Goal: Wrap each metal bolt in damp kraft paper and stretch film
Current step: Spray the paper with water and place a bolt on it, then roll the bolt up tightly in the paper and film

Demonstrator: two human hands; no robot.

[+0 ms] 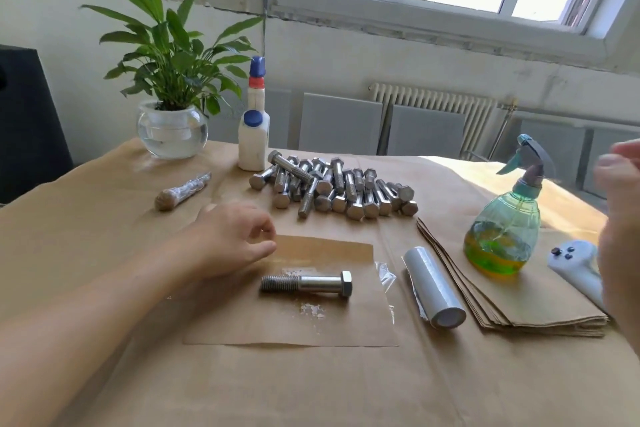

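The bolt (307,283) you are wrapping lies on its side on the damp kraft sheet (291,308), touched by neither grip. Your left hand (228,239) rests at the sheet's far left edge, fingers loosely curled and holding nothing. Your right hand (620,204) is raised at the frame's edge, blurred; I cannot tell its grip. Beyond, one wrapped bolt (181,191) lies finished on the worktop (311,388). The pile of bare bolts (332,189) remains, with the film roll (433,288), paper stack (519,308) and spray bottle (504,229) nearby.
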